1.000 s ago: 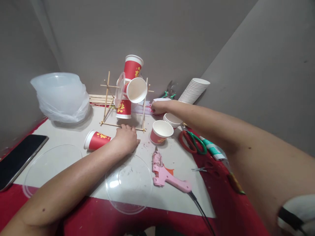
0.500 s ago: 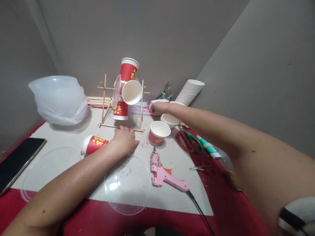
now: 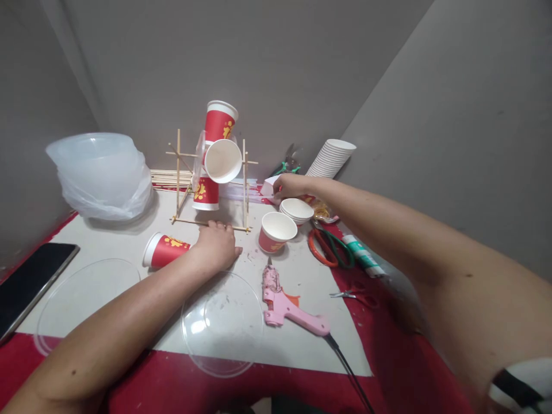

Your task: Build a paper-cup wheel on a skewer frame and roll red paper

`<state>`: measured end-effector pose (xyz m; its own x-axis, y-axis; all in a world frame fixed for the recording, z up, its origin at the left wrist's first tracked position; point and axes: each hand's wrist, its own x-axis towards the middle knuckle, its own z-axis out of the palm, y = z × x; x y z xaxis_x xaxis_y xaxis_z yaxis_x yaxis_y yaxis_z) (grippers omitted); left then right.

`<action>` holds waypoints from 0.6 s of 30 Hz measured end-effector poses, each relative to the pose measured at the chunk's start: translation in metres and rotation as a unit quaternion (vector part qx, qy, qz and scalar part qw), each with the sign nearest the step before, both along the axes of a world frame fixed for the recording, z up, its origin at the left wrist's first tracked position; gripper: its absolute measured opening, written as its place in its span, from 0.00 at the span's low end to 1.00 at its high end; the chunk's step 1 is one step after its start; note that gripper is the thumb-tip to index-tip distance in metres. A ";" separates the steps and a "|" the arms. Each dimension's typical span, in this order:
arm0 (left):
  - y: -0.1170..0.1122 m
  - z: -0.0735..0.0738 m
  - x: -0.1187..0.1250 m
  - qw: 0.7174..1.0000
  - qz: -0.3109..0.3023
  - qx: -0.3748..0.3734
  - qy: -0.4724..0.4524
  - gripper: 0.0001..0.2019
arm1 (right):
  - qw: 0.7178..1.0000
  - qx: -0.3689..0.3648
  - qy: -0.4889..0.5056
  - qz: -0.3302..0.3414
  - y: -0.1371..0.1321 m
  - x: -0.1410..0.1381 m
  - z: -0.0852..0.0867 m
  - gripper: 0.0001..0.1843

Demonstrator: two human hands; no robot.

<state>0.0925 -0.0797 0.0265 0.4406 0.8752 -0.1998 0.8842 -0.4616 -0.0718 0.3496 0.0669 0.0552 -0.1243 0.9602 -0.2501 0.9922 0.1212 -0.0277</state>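
Note:
A frame of wooden sticks (image 3: 178,190) carries a wheel of red and white paper cups (image 3: 221,122) between clear plastic discs. My left hand (image 3: 217,244) lies low at its front bar, fingers stretched over the stick and thumb apart. Beyond the small stacked cups (image 3: 297,210), my right hand (image 3: 290,185) reaches down with curled fingers beside a pale folded piece (image 3: 268,186). Its fingertips are partly hidden, so what they hold is unclear. A single cup (image 3: 277,233) stands between my hands, and another cup (image 3: 167,250) lies sideways by my left wrist.
A pink glue gun (image 3: 280,305) with a black cord lies in front, near clear plastic discs (image 3: 222,345). Scissors (image 3: 323,248) and a tape roll (image 3: 363,256) are at right. A phone (image 3: 34,287), bagged bowls (image 3: 101,178) and a tall cup stack (image 3: 332,156) edge the table.
My right hand has shifted slightly right and up beside the pale piece. The stick frame's top and the cup wheel have leaned a little left. My left hand stays at the front bar.

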 end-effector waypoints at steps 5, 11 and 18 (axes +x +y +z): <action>0.000 -0.001 0.000 1.000 -0.001 0.004 0.000 0.35 | 0.993 -0.004 0.091 -0.081 -0.019 0.006 0.016 0.04; -0.001 0.000 0.000 1.000 0.002 0.009 -0.001 0.36 | 0.961 0.007 0.215 -0.173 -0.045 0.009 0.022 0.07; -0.001 0.000 -0.001 1.000 -0.004 0.015 -0.006 0.35 | 0.851 0.129 0.433 -0.266 -0.069 0.010 0.031 0.10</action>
<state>0.0914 -0.0812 0.0268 0.4502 0.8769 -0.1684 0.8813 -0.4668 -0.0744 0.3596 -0.0023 0.0859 0.3150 0.9474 -0.0572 0.5292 -0.2254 -0.8180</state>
